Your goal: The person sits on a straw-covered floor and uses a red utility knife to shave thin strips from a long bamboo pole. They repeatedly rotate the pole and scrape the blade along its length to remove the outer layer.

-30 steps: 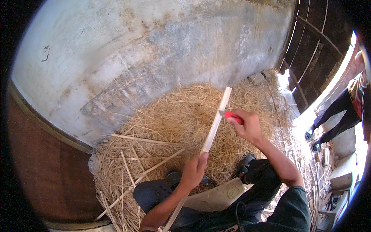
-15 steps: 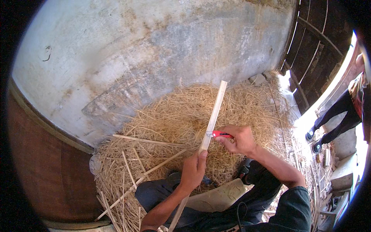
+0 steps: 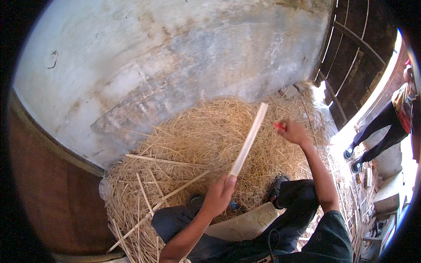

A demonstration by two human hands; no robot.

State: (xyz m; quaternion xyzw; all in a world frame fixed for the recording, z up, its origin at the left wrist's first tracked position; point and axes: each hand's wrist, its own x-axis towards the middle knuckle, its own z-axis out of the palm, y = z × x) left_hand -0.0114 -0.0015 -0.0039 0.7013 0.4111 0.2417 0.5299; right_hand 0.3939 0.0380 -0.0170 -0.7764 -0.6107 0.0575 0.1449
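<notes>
Head view: straw (image 3: 197, 131) fills the middle of the floor, running up to a stained pale wall (image 3: 188, 57) at twelve o'clock. A brown panel (image 3: 57, 188) closes off eight o'clock and dark boards (image 3: 364, 57) stand at two. Beyond my right side, at three o'clock, another person's legs (image 3: 379, 127) show near the bright edge. Loose sticks (image 3: 166, 161) lie across the straw at eight o'clock, and a pale container (image 3: 245, 225) sits between my legs at half past five. Open room lies over the straw between my two hands.

My left grip (image 3: 220, 193), at six o'clock, is wrapped round a flat wooden strip (image 3: 250, 142), thumb along it. The strip slants up from there, its free end towards two o'clock, above the straw. My right grip (image 3: 293, 132), at three o'clock, is curled closed on a small red tool (image 3: 280, 126), blurred, pointing at the strip but apart from it.
</notes>
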